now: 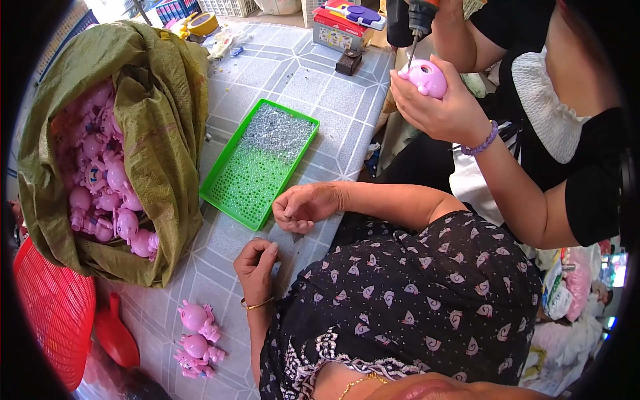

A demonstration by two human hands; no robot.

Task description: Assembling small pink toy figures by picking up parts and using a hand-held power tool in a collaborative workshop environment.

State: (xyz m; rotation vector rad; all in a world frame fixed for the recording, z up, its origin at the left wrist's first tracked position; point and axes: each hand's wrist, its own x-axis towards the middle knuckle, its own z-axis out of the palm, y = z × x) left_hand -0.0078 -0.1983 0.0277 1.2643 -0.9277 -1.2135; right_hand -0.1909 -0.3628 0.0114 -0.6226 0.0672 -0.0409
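My left hand (pixel 257 267), with a gold bracelet at the wrist, is near the table's edge. Its thumb and fingers are closed together; anything between them is too small to make out. Just above it, my right hand (pixel 307 207) is curled beside the lower corner of a green perforated tray (pixel 212 180). Whatever its bent fingers hold is hidden. Small silvery metal pieces (pixel 277 127), like screws, are heaped at the tray's far end. Several pink toy figures (pixel 195 317) lie on the table below my left hand.
An olive sack (pixel 160 133) full of pink toys (pixel 107 180) stands at left, above a red basket (pixel 57 307) and red scoop (pixel 117 330). At upper right, a co-worker's hands hold a pink toy part (pixel 430 83) under a power screwdriver (pixel 420 20). A red-and-grey box (pixel 337 33) stands behind.
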